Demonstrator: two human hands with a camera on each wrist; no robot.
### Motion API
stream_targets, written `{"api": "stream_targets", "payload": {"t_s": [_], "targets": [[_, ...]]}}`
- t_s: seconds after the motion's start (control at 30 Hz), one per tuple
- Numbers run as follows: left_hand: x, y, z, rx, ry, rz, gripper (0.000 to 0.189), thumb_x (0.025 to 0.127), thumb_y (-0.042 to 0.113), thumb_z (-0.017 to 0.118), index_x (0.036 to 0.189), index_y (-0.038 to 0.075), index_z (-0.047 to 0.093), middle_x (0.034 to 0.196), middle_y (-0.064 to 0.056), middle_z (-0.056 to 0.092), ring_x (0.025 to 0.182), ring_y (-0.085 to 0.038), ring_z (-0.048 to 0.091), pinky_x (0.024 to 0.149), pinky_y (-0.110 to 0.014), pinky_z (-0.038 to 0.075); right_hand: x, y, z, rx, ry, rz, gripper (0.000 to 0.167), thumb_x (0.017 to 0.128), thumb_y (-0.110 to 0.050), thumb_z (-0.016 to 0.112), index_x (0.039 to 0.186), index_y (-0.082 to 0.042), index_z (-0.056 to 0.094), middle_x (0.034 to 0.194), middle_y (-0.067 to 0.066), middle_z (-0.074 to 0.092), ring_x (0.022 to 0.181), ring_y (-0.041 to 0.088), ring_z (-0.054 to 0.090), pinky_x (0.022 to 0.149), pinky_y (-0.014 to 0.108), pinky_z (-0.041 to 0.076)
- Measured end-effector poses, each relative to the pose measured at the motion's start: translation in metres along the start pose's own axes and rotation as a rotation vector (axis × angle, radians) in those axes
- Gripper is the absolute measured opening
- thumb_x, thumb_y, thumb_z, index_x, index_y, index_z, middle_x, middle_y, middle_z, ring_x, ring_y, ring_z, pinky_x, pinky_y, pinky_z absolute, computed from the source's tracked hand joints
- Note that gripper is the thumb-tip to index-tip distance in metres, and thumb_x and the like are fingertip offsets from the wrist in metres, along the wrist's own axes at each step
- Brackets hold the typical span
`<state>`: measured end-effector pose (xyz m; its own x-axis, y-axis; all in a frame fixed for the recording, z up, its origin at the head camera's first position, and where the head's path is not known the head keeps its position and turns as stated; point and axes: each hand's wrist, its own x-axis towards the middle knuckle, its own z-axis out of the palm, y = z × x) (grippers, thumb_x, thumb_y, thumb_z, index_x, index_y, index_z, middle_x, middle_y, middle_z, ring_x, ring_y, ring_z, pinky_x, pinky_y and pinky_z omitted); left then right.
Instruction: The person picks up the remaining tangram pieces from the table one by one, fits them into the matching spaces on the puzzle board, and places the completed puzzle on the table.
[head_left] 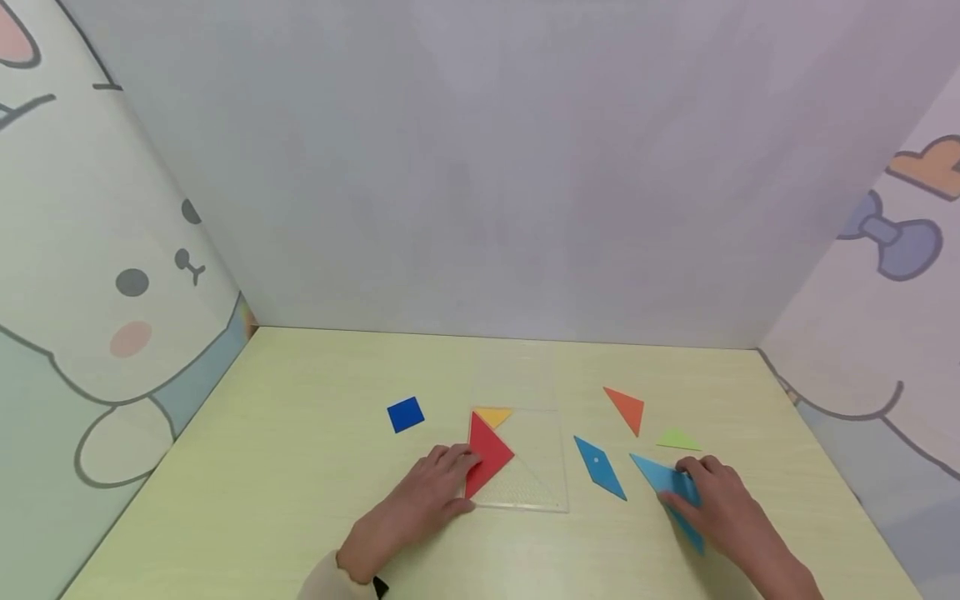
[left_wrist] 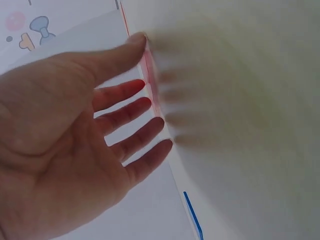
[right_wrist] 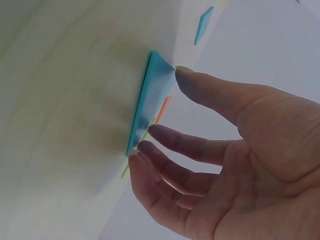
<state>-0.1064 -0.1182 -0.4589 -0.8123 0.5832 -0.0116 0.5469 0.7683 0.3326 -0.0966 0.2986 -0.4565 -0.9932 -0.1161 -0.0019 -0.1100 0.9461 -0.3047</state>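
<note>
A red triangle [head_left: 491, 456] lies in the left part of a clear square tray [head_left: 525, 507], with a yellow triangle [head_left: 493, 416] at its upper corner. On the red piece rest the fingertips of my left hand [head_left: 416, 506], the thumb near the tray's lower left corner; its fingers look fairly straight in the left wrist view. My right hand [head_left: 729, 512] holds a large light blue triangle [head_left: 658, 474] between thumb and fingers. The right wrist view shows the thumb at one edge of this triangle [right_wrist: 156, 85] and fingertips at another.
Between tray and right hand lies a blue parallelogram [head_left: 602, 473]. An orange triangle [head_left: 630, 409] and a light green triangle [head_left: 678, 440] lie behind the right hand. A dark blue square [head_left: 406, 415] is left of the tray. A clear sheet [head_left: 516, 375] lies behind it, before the back wall [head_left: 495, 208].
</note>
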Motion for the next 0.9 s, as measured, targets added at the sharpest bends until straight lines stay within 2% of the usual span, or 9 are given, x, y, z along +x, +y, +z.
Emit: {"api": "stream_targets", "payload": {"t_s": [0.3, 0.57, 0.9], "targets": [[0.0095, -0.0015, -0.0019, -0.030, -0.012, -0.006, 0.059, 0.092, 0.032, 0.079, 0.140, 0.007, 0.056, 0.139, -0.007, 0.053, 0.120, -0.023, 0.050, 0.100, -0.038, 0.048, 0.0011, 0.0046, -0.0023, 0.023, -0.044, 0.017, 0.049, 0.086, -0.031, 0.083, 0.113, 0.003, 0.060, 0.101, 0.020, 0.057, 0.088, 0.037, 0.054, 0.074, 0.053, 0.051], [0.0100, -0.0031, -0.0018, -0.077, -0.024, -0.030, 0.057, 0.091, 0.031, 0.080, 0.138, 0.009, 0.056, 0.139, -0.007, 0.052, 0.119, -0.023, 0.049, 0.099, -0.041, 0.048, 0.0018, 0.0055, -0.0005, 0.037, -0.017, -0.009, 0.047, 0.084, -0.027, 0.085, 0.109, 0.004, 0.059, 0.095, 0.014, 0.054, 0.084, 0.029, 0.051, 0.075, 0.048, 0.048], [0.0099, -0.0025, -0.0017, -0.098, -0.032, -0.036, 0.059, 0.090, 0.031, 0.080, 0.138, 0.009, 0.053, 0.139, -0.007, 0.051, 0.119, -0.024, 0.049, 0.097, -0.041, 0.048, 0.0015, 0.0070, -0.0067, 0.101, -0.106, 0.064, 0.057, 0.086, -0.031, 0.084, 0.114, 0.009, 0.055, 0.098, 0.018, 0.053, 0.085, 0.027, 0.050, 0.075, 0.045, 0.049]]}}
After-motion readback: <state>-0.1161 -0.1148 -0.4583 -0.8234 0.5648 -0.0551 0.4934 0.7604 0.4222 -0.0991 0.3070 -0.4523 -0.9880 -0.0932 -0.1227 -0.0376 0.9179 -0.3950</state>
